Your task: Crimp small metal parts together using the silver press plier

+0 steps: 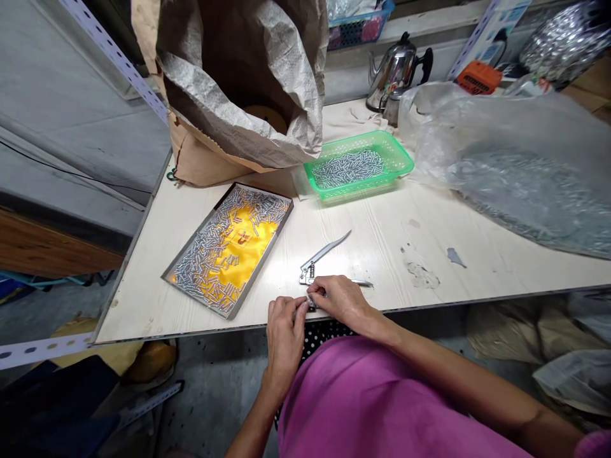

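Note:
At the table's front edge, my left hand (287,324) and my right hand (341,299) meet with thumbs and fingertips pinched around a small dark metal part (311,305). My fingers cover most of it, so its exact kind does not show. Just beyond them lies a metal hand tool (327,249) with two spread handles and a small coil spring near its joint; my right hand partly overlaps its lower handle. To the left, a shallow tray (229,316) holds many small silvery coil-like pieces (193,273) on yellow satin cloth (244,235).
A green plastic basket (405,166) with more silvery pieces (348,168) stands behind. A large open paper sack (214,152) rises at back left. On the right lies a filled clear plastic bag (525,184). A metal kettle (394,70) stands at the back.

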Tool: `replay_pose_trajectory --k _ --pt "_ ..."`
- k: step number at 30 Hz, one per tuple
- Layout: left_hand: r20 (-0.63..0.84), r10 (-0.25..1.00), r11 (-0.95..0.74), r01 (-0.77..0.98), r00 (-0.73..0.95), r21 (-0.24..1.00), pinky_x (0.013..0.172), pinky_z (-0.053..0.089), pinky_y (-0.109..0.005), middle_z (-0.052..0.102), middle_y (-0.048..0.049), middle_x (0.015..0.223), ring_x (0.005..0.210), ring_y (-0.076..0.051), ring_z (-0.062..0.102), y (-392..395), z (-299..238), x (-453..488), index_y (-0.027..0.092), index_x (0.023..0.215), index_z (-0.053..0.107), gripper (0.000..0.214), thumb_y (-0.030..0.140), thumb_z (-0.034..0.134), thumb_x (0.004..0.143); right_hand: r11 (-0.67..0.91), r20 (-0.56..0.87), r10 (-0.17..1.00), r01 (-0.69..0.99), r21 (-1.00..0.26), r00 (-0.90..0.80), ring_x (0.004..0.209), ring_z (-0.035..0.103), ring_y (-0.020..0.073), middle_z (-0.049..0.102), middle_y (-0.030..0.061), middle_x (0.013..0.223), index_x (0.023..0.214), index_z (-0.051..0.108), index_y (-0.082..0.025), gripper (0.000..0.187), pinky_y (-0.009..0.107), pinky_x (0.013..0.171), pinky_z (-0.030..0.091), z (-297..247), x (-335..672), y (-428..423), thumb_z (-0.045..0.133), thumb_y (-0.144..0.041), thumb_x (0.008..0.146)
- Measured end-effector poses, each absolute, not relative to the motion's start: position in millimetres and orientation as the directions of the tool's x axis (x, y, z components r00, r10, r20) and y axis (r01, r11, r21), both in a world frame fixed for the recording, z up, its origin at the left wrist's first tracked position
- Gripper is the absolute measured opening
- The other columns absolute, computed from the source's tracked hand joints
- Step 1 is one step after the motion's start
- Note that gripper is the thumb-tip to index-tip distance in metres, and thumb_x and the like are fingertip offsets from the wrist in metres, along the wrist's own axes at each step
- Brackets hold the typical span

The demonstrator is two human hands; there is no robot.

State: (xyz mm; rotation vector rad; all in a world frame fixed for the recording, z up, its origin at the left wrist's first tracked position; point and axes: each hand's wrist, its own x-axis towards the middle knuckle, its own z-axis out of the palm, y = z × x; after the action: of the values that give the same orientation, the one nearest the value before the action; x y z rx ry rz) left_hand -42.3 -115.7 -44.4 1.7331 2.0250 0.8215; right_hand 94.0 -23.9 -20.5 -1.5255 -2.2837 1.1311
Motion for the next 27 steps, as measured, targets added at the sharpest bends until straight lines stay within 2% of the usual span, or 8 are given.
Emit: replay_pose_trajectory --k 6,11,14,19,23,27 --pt "0.072 0.967 0.128 0.713 -0.243 0.689 0.079 0.048 -0.034 0.064 -0.0059 0.088 0.089 -0.022 0.058 -113.1 -41.0 -44.6 0.020 0.096 0.071 0.024 0.029 0.049 0.096 0.327 -0.178 0.819 0.698 -0.636 -0.546 0.085 0.067 0.0202 0.071 0.0060 0.095 0.101 0.073 -0.022 0.023 0.029 0.070 0.045 -20.1 105.2 -33.2 0.052 -0.018 0.092" --pt "-0.031 0.971 0.183 0.650 -0.238 0.737 0.069 0.047 -0.029 0.064 -0.0044 0.081 0.076 -0.018 0.061 -103.0 -38.4 -46.5 0.019 0.090 0.072 0.027 0.032 0.049 0.095 0.351 -0.142 0.812 0.670 -0.654 -0.565 0.079 0.064 0.0168 0.066 0.0053 0.095 0.107 0.071 -0.024 0.027 0.027 0.067 0.045 -24.3 114.5 -42.0 0.049 -0.016 0.093" --pt "-0.054 0.966 0.205 0.622 -0.253 0.755 0.066 0.046 -0.027 0.064 -0.0033 0.077 0.069 -0.016 0.059 -90.3 -32.9 -52.8 0.018 0.086 0.073 0.026 0.033 0.052 0.092 0.367 -0.111 0.793 0.615 -0.698 -0.599 0.078 0.062 0.0165 0.063 0.0068 0.096 0.109 0.070 -0.021 0.031 0.029 0.070 0.048 -26.1 119.2 -46.7 0.046 -0.012 0.091" --pt "-0.034 0.969 0.181 0.605 -0.245 0.775 0.069 0.046 -0.027 0.065 -0.0040 0.080 0.073 -0.016 0.060 -85.6 -26.1 -54.6 0.018 0.087 0.073 0.026 0.034 0.052 0.091 0.344 -0.011 0.811 0.491 -0.800 -0.585 0.086 0.061 0.0167 0.061 0.0081 0.100 0.113 0.064 -0.019 0.033 0.031 0.078 0.051 -31.4 125.6 -52.8 0.042 -0.008 0.092" --pt "-0.148 0.968 0.240 0.590 -0.201 0.771 0.068 0.045 -0.028 0.066 -0.0039 0.078 0.071 -0.017 0.060 -92.2 -28.6 -49.0 0.019 0.085 0.074 0.030 0.037 0.052 0.089 0.342 0.036 0.812 0.426 -0.838 -0.582 0.086 0.060 0.0159 0.058 0.0074 0.099 0.114 0.062 -0.018 0.035 0.031 0.079 0.051 -38.2 128.5 -54.1 0.041 -0.004 0.090" --pt "-0.336 0.929 0.366 0.512 -0.153 0.777 0.069 0.045 -0.028 0.070 -0.0056 0.079 0.075 -0.019 0.062 -84.3 -29.9 -48.8 0.017 0.082 0.076 0.032 0.043 0.058 0.082 0.359 0.065 0.803 0.395 -0.846 -0.592 0.084 0.058 0.0160 0.055 0.0062 0.097 0.114 0.062 -0.018 0.038 0.031 0.077 0.051 -41.1 130.0 -54.5 0.039 -0.002 0.089"
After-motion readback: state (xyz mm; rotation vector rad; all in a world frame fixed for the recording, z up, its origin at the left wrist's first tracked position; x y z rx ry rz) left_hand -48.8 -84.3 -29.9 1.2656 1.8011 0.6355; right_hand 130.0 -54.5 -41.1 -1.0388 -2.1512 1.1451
